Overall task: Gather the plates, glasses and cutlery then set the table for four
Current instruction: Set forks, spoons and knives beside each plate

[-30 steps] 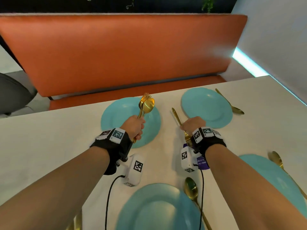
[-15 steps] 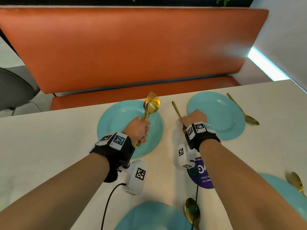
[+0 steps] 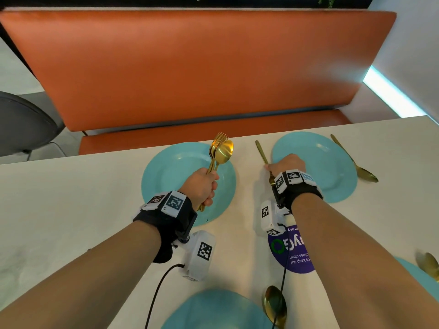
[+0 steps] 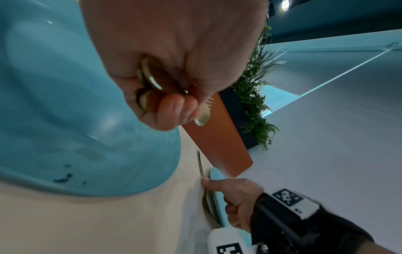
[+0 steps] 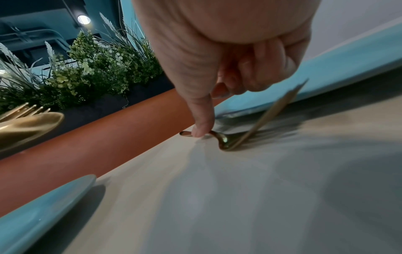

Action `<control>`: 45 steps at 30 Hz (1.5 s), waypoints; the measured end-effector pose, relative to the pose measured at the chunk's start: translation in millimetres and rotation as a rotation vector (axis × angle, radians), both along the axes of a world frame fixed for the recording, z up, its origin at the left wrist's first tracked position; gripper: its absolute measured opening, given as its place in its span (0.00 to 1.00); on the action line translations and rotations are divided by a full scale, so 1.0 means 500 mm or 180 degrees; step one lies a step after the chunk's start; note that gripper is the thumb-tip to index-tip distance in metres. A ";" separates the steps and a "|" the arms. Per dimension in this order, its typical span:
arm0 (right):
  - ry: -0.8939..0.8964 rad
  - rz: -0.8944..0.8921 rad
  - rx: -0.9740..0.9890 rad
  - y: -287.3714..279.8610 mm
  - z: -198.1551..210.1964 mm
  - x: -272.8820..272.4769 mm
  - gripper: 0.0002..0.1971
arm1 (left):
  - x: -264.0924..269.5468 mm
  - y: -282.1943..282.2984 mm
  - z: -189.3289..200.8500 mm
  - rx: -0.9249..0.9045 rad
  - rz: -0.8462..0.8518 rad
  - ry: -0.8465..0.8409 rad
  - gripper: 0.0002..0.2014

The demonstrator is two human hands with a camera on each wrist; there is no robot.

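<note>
My left hand [image 3: 204,184] grips a bundle of gold forks and a spoon [image 3: 219,150] upright over the far-left turquoise plate [image 3: 171,176]. The bundle's handles show in that fist [image 4: 174,68]. My right hand [image 3: 282,165] lies over a single gold fork [image 3: 261,150] on the white table [image 3: 59,198], just left of the far-right plate [image 3: 320,162]. In the right wrist view its thumb tip presses the fork's handle [image 5: 222,140] and the other fingers are curled above it. A gold spoon [image 3: 356,165] lies right of that plate.
A near plate [image 3: 213,309] with a spoon [image 3: 275,302] beside it sits at the bottom edge. Another plate [image 3: 418,274] with gold cutlery [image 3: 430,264] is at the right. A purple sticker [image 3: 297,255] marks the table. An orange bench [image 3: 190,67] runs behind, a grey chair [image 3: 21,124] at left.
The view has tilted up, so the near plates have slid toward the bottom edge. My right hand has shifted a little with the fork beside the far-right plate. The left hand keeps its bundle.
</note>
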State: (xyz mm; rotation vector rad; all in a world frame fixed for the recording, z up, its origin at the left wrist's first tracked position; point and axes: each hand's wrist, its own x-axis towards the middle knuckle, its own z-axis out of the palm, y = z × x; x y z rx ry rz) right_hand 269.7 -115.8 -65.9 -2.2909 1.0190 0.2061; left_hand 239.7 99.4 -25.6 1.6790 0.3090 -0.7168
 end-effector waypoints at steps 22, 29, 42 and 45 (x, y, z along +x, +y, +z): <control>-0.0756 0.1172 -0.0126 0.110 0.080 -0.135 0.08 | -0.068 0.006 0.026 0.0286 -0.0068 -0.0246 0.16; -0.1112 0.2331 -0.0467 0.194 0.107 -0.237 0.14 | -0.116 0.022 0.060 0.0186 -0.0436 -0.0061 0.17; -0.0377 0.2915 -0.0883 0.299 0.157 -0.318 0.12 | -0.197 0.147 0.080 0.0100 -0.0962 0.0114 0.13; -0.0256 0.2873 -0.0896 0.297 0.163 -0.304 0.11 | -0.177 0.167 0.088 0.0223 -0.0777 -0.0008 0.13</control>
